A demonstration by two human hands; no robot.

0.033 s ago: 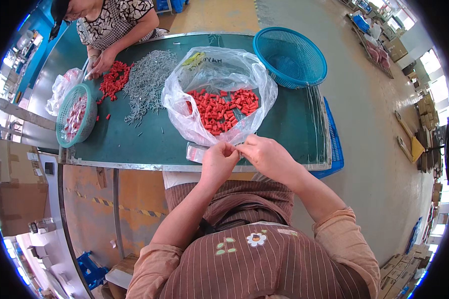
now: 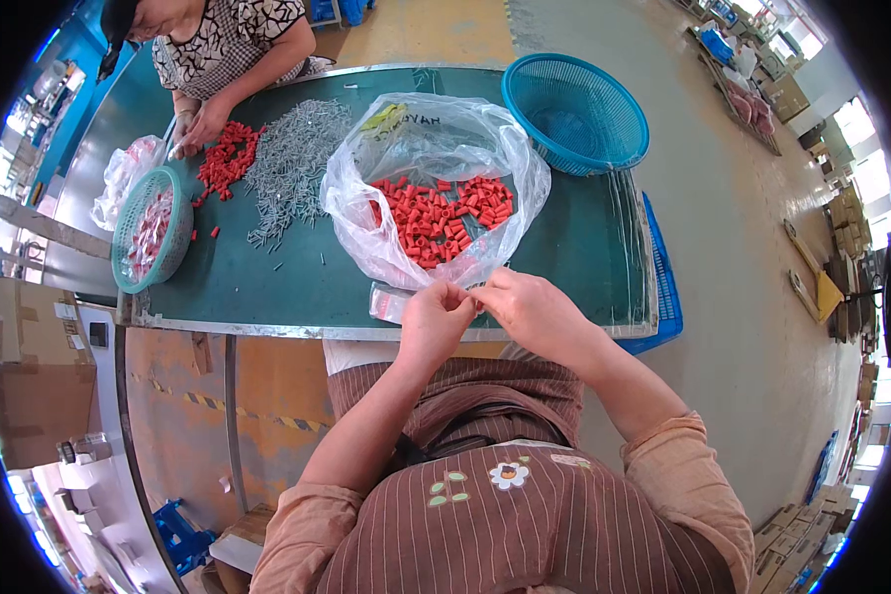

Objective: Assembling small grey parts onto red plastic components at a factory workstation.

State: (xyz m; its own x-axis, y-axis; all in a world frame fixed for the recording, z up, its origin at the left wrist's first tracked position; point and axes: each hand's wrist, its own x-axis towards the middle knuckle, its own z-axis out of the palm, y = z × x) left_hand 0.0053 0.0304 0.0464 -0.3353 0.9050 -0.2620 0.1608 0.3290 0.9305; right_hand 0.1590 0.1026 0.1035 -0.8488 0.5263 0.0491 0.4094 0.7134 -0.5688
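At the table's near edge, the left hand and right hand nearly meet, fingertips pinched; I cannot tell what they hold. The bag of red caps sits just beyond both, a packet beside the left.

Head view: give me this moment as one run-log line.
left hand: pinched, hold unclear | right hand: pinched, hold unclear | bag: open beyond hands, red pieces inside | grey pieces: loose on table, left of bag

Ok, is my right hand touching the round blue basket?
Apart: the head view shows green tabletop between your right hand and the round blue basket.
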